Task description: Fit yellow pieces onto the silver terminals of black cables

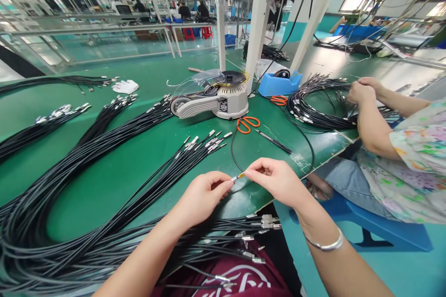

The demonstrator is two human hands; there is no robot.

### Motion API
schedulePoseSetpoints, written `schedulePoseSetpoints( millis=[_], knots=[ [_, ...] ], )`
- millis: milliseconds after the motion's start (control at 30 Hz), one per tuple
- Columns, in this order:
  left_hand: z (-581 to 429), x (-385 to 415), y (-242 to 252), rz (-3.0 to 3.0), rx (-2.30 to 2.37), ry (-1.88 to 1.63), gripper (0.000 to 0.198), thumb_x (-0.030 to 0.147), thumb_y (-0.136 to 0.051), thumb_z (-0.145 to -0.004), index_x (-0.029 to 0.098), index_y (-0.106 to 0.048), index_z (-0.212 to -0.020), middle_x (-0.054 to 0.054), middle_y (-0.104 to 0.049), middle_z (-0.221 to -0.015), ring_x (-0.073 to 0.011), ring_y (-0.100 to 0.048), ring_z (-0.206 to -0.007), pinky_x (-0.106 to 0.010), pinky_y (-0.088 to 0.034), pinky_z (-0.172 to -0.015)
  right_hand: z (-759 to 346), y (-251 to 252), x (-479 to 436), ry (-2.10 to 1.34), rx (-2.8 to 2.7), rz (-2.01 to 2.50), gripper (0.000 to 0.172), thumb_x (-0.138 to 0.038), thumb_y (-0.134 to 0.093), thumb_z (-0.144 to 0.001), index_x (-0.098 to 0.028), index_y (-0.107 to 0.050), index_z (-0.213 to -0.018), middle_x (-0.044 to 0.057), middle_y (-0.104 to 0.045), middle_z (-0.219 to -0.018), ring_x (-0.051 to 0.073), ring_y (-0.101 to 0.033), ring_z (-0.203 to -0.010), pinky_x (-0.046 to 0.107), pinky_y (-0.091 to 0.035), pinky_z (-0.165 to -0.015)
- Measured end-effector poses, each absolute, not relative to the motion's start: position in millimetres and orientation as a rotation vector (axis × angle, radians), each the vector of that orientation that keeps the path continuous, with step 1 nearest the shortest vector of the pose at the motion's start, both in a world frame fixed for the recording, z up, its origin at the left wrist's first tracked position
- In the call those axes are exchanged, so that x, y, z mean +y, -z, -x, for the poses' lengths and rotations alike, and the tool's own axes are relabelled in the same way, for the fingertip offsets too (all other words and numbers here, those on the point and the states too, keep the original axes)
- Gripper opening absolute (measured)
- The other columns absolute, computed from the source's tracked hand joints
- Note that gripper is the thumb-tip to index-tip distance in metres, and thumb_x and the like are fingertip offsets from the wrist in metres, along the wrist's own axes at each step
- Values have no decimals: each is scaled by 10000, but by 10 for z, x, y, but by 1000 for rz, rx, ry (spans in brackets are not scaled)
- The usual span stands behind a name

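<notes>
Close to the table's front edge, my left hand (207, 195) pinches a black cable by its silver connector (234, 179). The fingertips of my right hand (273, 178) are closed on a small piece of yellow tape (241, 175) at the connector's end. How far the tape goes around the connector is hidden by my fingers. A bundle of black cables (167, 171) with silver ends lies left of my hands. More cables (216, 227) run beneath my left forearm, their connectors pointing right.
Beyond my hands stand a grey tape dispenser (230, 102) and a blue tape holder (278, 84). Orange-handled scissors (248, 124) and a slim black tool (273, 141) lie nearer. At right, a co-worker's hands (365, 90) touch a coiled cable bundle (313, 102). A white glove (125, 87) lies left.
</notes>
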State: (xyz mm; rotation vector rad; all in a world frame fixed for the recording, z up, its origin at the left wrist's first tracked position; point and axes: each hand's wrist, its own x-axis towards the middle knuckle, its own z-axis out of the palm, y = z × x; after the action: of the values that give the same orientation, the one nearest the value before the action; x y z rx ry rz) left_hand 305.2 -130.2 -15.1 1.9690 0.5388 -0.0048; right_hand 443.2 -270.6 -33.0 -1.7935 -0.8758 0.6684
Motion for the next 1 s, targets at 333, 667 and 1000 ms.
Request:
schedulePoseSetpoints(
  millis=[333, 667, 1000],
  knots=[
    [-3114, -1348, 194, -1988, 502, -79, 243, 348, -513, -821, 171, -660, -746, -2, -624, -679, -147, -561, -653, -245, -439, -632, -4432, 317, -2713, -711, -811, 1720, 188, -346, -642, -763, -164, -676, -729, 21, -661, -701, 154, -573, -667, 264, -451, -633],
    [-3133, -1451, 196, -2091, 581, -231, 209, 303, -518, -815, 177, -649, -711, -5, -634, -700, -147, -552, -681, -259, -412, -662, -4391, 361, -2709, -724, -706, 1684, 217, -365, -642, -752, -153, -646, -706, 9, -626, -654, 144, -552, -628, 273, -448, -623],
    [-3206, -1413, 136, -2000, 497, -64, 202, 320, -542, -787, 169, -642, -698, 8, -607, -620, -134, -533, -592, -233, -416, -569, -4390, 352, -2776, -719, -801, 1699, 187, -346, -634, -771, -166, -657, -729, 12, -657, -705, 152, -577, -670, 268, -454, -646]
  ],
)
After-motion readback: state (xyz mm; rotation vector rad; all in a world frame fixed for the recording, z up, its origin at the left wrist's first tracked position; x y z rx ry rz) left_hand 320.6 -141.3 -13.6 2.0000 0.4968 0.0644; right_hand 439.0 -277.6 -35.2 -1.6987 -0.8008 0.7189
